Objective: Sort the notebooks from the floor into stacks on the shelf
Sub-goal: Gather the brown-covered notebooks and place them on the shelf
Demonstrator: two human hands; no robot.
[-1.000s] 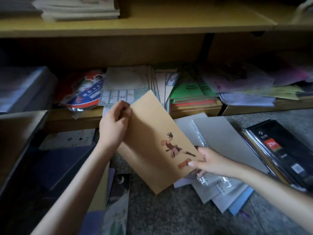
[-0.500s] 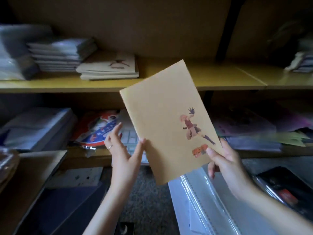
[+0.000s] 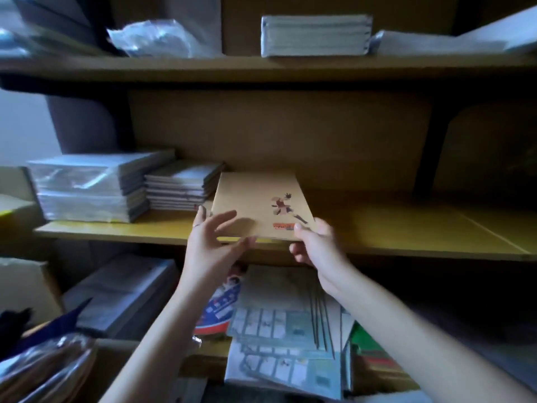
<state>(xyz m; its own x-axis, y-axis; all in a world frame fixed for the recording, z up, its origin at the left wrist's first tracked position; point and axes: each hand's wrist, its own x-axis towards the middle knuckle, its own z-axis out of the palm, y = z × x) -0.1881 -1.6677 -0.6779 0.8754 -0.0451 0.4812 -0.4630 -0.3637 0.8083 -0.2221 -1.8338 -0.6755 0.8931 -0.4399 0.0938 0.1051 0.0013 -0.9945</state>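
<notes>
Nearest to us, on the lowest level, loose printed sheets (image 3: 279, 324) lie in a heap. Above them our right hand (image 3: 316, 245) pinches the near right corner of the brown notebook (image 3: 255, 202), thumb on the cover beside the printed figure, fingers curled beneath. Our left hand (image 3: 210, 242) is spread and relaxed, its fingertips touching the near left edge without closing on it. The notebook lies nearly flat over the middle shelf (image 3: 406, 228), its near edge about level with the front lip. We cannot tell whether it rests on the board or on other notebooks beneath.

We judge it thin and light, with a soft card cover that sags if carried by one corner alone. A grip on the near edge, with the other hand steadying the side, suits it. The matte cover should not slip, but a hard pinch could crease it. Sliding it in flat looks safer than dropping it.

Just left of it sits a grey stack (image 3: 183, 184), and beyond that a wrapped stack (image 3: 87, 187). Higher and farther back, a white stack (image 3: 313, 34) stands on the board above.
</notes>
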